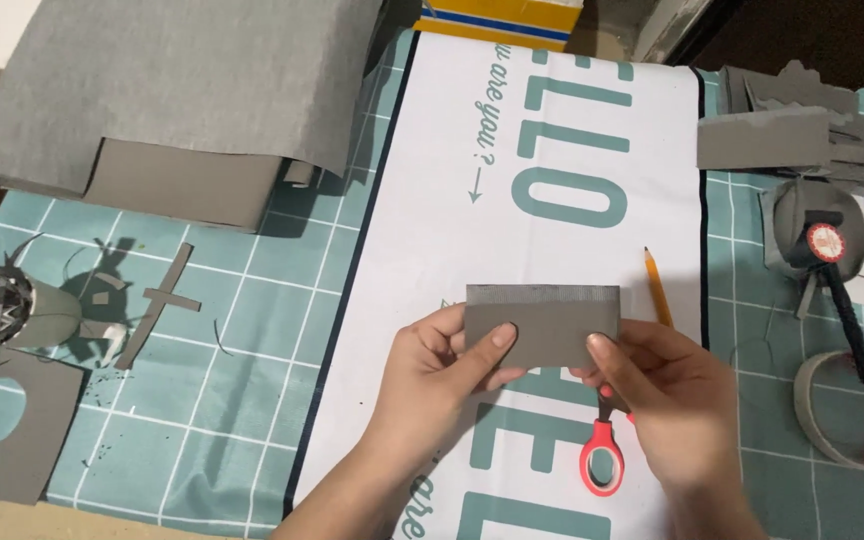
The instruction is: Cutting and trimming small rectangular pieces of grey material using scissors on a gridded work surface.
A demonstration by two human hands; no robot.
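Note:
A small grey rectangular piece of paper is held up over the white printed mat, a little below centre. My left hand pinches its lower left part, thumb on the front. My right hand pinches its lower right corner. Red-handled scissors lie on the mat under my right hand, partly hidden by it. A yellow pencil lies just right of the paper.
A large grey sheet draped over a box fills the top left. Grey paper scraps lie at the left on the teal grid cloth. At the right are a stack of grey pieces, a tape roll and a black pen.

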